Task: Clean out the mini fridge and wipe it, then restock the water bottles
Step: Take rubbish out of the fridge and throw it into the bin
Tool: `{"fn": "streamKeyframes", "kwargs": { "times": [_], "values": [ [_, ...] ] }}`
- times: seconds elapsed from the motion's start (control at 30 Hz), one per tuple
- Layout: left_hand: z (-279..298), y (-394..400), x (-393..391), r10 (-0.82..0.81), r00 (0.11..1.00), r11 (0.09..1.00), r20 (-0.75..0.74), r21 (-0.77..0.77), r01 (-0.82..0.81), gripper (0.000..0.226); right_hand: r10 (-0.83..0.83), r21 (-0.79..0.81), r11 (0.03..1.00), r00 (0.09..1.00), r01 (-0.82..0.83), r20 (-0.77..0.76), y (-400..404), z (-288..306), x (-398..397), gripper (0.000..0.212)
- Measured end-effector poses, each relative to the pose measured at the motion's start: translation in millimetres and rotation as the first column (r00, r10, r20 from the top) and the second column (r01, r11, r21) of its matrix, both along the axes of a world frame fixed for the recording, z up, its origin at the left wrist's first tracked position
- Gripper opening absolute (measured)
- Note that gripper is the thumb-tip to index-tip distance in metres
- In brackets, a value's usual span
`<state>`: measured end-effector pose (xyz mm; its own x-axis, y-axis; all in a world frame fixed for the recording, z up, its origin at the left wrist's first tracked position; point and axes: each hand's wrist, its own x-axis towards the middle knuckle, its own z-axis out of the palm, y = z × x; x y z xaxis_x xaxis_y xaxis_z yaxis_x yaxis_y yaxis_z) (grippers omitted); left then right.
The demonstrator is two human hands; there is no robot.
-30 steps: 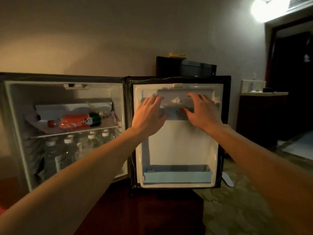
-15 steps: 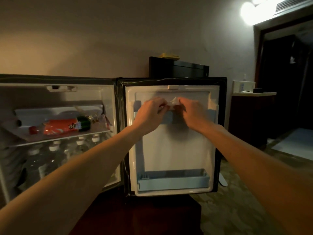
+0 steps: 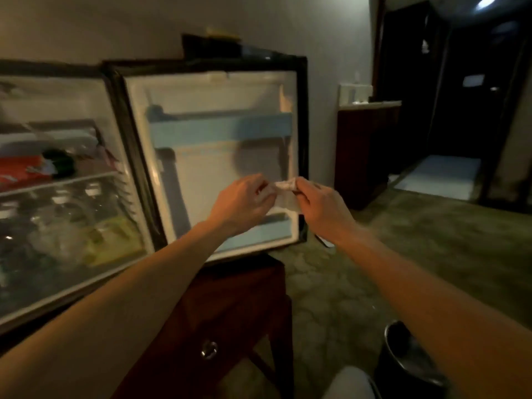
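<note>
Both hands meet in front of the lower half of the open fridge door (image 3: 230, 90). The left hand (image 3: 243, 204) has its fingers curled and pinches the left edge of a small white cloth (image 3: 285, 194); the right hand (image 3: 322, 207) grips the cloth's right side, fingers folded round it. The cloth is crumpled between them, its long axis running roughly left to right, with a loose flap hanging down below the fingers. It is held in the air, just in front of the door's inner panel; whether it touches the panel cannot be told.

The door stands swung wide, its inner face turned toward the camera. A pale blue upper shelf (image 3: 218, 131) runs across it, and a lower blue shelf (image 3: 264, 231) shows just beneath the hands. The door's right edge ends above a patch of floor (image 3: 431, 240), which lies open to the right as far as a dark doorway.

To the left, the fridge (image 3: 57, 300) interior shows blurred: a red bottle (image 3: 20, 168) lies on its side along the wire shelf, neck toward the door, with water bottles (image 3: 60, 214) standing below it. The fridge sits on a dark wooden cabinet (image 3: 230, 306) with a round knob. A black bin (image 3: 403, 358) stands on the floor near the right forearm.
</note>
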<state>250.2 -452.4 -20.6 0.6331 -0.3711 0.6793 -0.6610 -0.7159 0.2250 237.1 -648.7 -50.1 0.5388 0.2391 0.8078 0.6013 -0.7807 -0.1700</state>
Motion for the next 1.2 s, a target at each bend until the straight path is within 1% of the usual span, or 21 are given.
{"fn": "streamKeyframes", "kwargs": {
  "times": [0.1,0.2,0.3,0.37,0.53,0.67,0.8,0.93,1.07,1.13,1.2],
  "values": [
    [-65,-36,0,-0.031,0.993,0.993,-0.118,0.112,0.044,0.019,-0.085,0.006,0.996,0.984,0.086,-0.154,-44,-66,-14,0.018],
    [-120,-75,4,-0.067,0.976,0.973,-0.209,0.203,0.11,0.024,-0.16,-0.022,0.987,0.934,0.162,-0.319,-90,-122,-23,0.025],
    [-172,-117,14,-0.094,0.952,0.938,-0.29,0.294,0.182,0.023,-0.283,-0.08,0.956,0.817,0.282,-0.502,-137,-173,-26,0.023],
    [-205,-146,20,-0.111,0.936,0.908,-0.333,0.348,0.231,0.023,-0.345,-0.1,0.929,0.731,0.358,-0.589,-167,-206,-26,0.023],
    [-283,-206,38,-0.139,0.885,0.856,-0.444,0.395,0.333,0.024,-0.431,-0.119,0.851,0.549,0.512,-0.716,-231,-278,-30,0.022],
    [-342,-249,61,-0.122,0.836,0.848,-0.534,0.381,0.368,0.028,-0.451,-0.175,0.801,0.385,0.573,-0.805,-274,-329,-20,0.029],
    [-405,-284,83,-0.096,0.76,0.828,-0.642,0.372,0.419,0.03,-0.405,-0.191,0.794,0.268,0.576,-0.874,-311,-386,-5,0.036],
    [-464,-309,101,-0.055,0.681,0.797,-0.731,0.378,0.47,0.03,-0.344,-0.247,0.844,0.129,0.476,-0.93,-332,-449,20,0.04],
    [-509,-326,121,-0.03,0.611,0.806,-0.791,0.342,0.483,0.026,-0.305,-0.246,0.884,0.093,0.397,-0.948,-342,-499,52,0.025],
    [-527,-332,129,-0.015,0.591,0.818,-0.807,0.33,0.471,0.028,-0.241,-0.205,0.903,0.05,0.377,-0.969,-345,-518,66,0.031],
    [-541,-335,135,0.005,0.589,0.821,-0.808,0.339,0.458,0.03,-0.186,-0.168,0.913,0.013,0.372,-0.983,-348,-536,77,0.04]
  ]
}}
